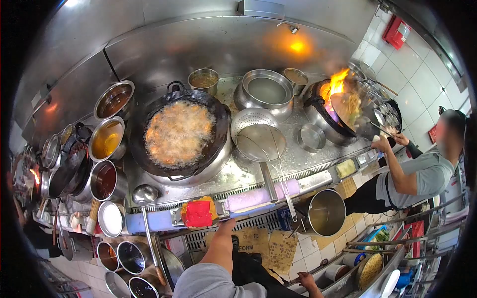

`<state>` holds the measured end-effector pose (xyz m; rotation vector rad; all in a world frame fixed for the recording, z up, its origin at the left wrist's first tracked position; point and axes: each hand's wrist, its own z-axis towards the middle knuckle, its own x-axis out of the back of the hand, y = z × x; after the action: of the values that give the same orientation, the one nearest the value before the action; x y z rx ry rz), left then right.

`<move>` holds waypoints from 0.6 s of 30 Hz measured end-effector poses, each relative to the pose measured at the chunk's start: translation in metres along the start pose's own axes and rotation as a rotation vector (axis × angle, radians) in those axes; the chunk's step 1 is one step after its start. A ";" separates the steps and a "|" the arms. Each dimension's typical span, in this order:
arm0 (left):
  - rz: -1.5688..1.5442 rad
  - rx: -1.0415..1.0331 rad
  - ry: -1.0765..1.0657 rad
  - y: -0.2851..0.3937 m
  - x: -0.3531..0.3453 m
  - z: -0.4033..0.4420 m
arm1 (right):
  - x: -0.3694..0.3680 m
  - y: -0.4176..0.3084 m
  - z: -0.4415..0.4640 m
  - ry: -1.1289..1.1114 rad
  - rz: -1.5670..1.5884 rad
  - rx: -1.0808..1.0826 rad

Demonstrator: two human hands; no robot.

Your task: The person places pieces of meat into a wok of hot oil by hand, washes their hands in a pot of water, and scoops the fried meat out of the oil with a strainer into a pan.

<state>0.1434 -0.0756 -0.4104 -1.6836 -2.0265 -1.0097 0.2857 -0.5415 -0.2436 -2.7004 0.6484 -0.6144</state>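
Note:
My left forearm [221,243] reaches to the stove's front ledge beside a red and yellow cloth [198,212]; its fingers are hidden at the ledge. My right hand [308,281] is low at the bottom right, fingers apart with nothing visible in them, near the edge of the metal side counter. In front of me, a large black wok [134,144] holds bubbling oil with orange-brown pieces frying in it. A ladle [145,195] lies across the left ledge, its handle pointing down. Right of the wok, a wire-mesh strainer [261,143] overlaps a perforated skimmer [248,118].
A co-worker [417,169] at the right handles a flaming wok [348,107]. Pots of sauce [103,181] and yellow oil [106,139] stand at left. Ahead is a wide steel pot [268,89]. A pot of liquid [326,212] sits below the ledge. Cardboard [283,251] covers some floor tiles.

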 end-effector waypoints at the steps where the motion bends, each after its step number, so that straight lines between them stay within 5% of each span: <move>1: -0.014 0.012 -0.031 0.007 0.009 -0.011 | 0.000 0.001 0.000 0.000 0.000 -0.001; 6: -0.059 0.073 -0.203 0.027 0.047 -0.050 | 0.003 0.006 0.000 -0.036 -0.099 0.008; 12: 0.050 0.057 -0.024 0.016 0.021 -0.031 | 0.002 0.013 0.001 -0.013 -0.098 0.017; 14: 0.387 -0.078 -0.035 0.012 0.021 -0.029 | 0.002 0.015 0.005 -0.010 -0.063 -0.003; 18: 0.130 -0.285 0.100 -0.023 0.008 -0.022 | 0.001 0.016 0.009 -0.041 -0.045 0.030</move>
<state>0.1155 -0.0866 -0.3972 -1.8344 -1.7510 -1.3588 0.2851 -0.5540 -0.2569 -2.6990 0.5657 -0.5733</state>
